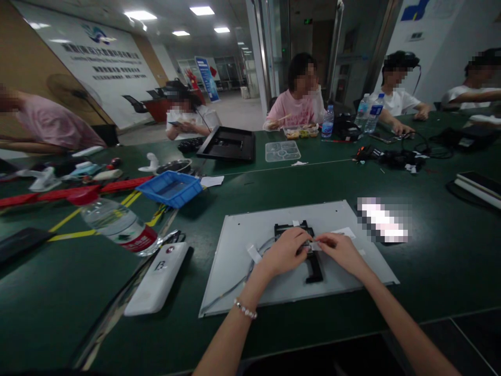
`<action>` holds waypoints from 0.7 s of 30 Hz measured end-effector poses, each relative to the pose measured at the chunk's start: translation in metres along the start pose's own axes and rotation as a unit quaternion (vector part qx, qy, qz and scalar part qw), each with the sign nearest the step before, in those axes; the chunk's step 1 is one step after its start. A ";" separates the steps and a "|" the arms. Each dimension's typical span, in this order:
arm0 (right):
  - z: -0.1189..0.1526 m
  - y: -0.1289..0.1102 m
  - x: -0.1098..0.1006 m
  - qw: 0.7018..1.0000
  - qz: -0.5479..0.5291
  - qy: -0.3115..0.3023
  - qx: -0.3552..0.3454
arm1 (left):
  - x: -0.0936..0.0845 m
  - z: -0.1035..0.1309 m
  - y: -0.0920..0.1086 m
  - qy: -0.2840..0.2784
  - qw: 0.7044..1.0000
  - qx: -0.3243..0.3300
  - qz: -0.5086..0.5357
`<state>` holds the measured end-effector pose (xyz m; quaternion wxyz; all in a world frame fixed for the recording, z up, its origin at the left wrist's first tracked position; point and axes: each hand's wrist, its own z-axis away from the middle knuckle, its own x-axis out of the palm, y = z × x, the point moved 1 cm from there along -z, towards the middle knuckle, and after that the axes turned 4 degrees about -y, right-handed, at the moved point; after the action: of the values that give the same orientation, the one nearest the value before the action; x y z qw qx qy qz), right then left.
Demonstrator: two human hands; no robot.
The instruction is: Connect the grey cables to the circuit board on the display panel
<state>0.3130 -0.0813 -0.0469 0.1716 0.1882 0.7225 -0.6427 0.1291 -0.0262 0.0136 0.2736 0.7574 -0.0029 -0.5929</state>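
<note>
A flat grey-white panel (235,261) lies on the green table before me, with a black frame-like bracket (314,269) on its middle. My left hand (287,249) is closed over the bracket, its fingertips curled down; what they hold is hidden. From the right, my right hand (340,249) pinches a small pale strip (315,245) close to the left fingertips. A thin grey cable (230,288) runs from the bracket to the panel's lower left corner. White tape (254,254) lies across it.
Left of the panel are a white power bank (156,282) and a tilted water bottle (117,224). Behind them sits a blue tray (171,188). A lit phone (383,222) lies right of the panel. Across the table are a black monitor housing (227,144) and several seated people.
</note>
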 end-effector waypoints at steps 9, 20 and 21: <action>0.000 0.014 -0.013 0.994 0.046 0.093 0.041 | -0.027 0.009 -0.018 0.068 0.995 -0.059 -0.046; 0.000 0.013 -0.021 0.975 0.176 0.136 -0.012 | -0.049 0.055 -0.046 0.073 0.974 -0.181 -0.117; -0.004 0.009 -0.021 0.976 0.178 0.124 -0.030 | -0.048 0.056 -0.047 0.064 0.975 -0.181 -0.110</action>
<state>0.3356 -0.0777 -0.0441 0.1977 0.3872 0.7120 -0.5514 0.0499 0.0067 0.0284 0.3387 0.7276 0.2054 -0.5601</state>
